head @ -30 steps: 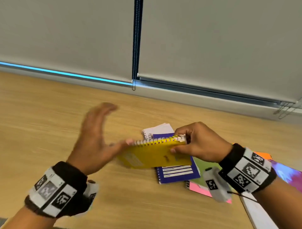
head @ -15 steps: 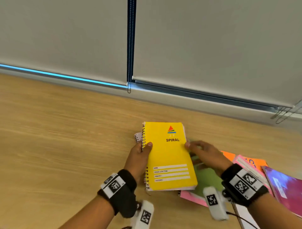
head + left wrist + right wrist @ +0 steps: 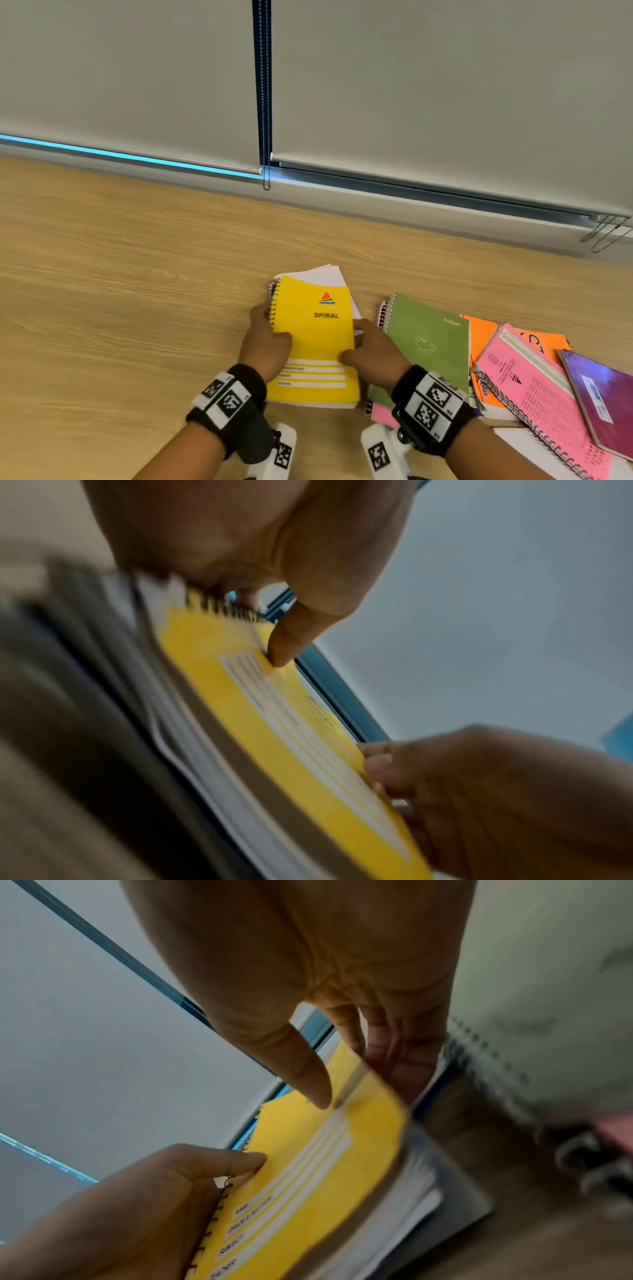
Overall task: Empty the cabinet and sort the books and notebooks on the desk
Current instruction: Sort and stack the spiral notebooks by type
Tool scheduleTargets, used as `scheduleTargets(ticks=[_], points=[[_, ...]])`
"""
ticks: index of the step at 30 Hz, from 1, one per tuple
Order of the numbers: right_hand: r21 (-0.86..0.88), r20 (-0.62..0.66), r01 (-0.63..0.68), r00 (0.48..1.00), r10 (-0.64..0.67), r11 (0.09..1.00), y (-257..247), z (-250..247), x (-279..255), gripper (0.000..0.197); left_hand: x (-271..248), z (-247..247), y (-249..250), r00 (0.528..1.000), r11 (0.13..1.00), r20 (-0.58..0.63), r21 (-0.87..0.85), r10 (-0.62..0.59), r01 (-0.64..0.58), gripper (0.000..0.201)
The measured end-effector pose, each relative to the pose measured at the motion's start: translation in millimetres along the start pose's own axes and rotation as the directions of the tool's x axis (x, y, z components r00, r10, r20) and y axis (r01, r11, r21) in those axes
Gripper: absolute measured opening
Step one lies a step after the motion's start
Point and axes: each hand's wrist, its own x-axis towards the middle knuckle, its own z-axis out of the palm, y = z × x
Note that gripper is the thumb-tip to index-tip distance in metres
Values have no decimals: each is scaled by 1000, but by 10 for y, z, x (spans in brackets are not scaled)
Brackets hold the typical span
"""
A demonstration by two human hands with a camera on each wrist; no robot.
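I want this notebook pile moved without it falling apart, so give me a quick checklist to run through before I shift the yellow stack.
1. Left hand holds the spiral edge of the yellow notebook: ok.
2. Right hand holds the opposite edge: ok.
3. White notebook underneath squared up: not ok, it pokes out askew.
4. Clear of the green notebook: cannot tell.
5. Bare desk to the left: ok.

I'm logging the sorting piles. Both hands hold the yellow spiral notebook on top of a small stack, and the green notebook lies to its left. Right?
Not quite. The head view shows the green notebook lying to the right of the yellow spiral notebook, not the left. The left hand and right hand do hold it on the stack.
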Motion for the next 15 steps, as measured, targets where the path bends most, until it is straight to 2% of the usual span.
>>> scheduleTargets(ticks=[3,4,6,7,9,11,12,13,15], points=[[16,117,-8,993,6,1000,4,229,10,50,-32,-427,-175,996,994,-76,-95,38,-45,53],[-33,99,1,995,3,999,-8,263,29,55,-41,-581,-246,997,993,-69,-110,27,-34,56],[-171,-32,25,999,-31,985,-64,234,45,58,-111,-896,-349,999,986,-35,-166,0,-5,57],[-168,-80,21,996,-34,985,-103,196,34,60,-152,-1019,-366,1000,967,0,-255,-13,13,57],[-31,-46,20,999,-22,999,-186,172,-9,69,-254,-1132,-281,996,884,92,-466,14,30,60],[233,64,51,996,-68,971,-269,214,-92,77,-313,-1008,-129,985,843,136,-537,111,-21,72],[360,65,85,991,-116,929,-278,231,-136,72,-334,-862,-18,977,835,139,-546,159,-58,74],[445,6,135,988,-153,885,-277,195,-196,59,-323,-668,90,976,841,128,-534,174,-79,71],[434,-204,228,967,-152,871,-206,-17,-319,42,-261,-218,276,975,866,138,-493,175,-86,56]])
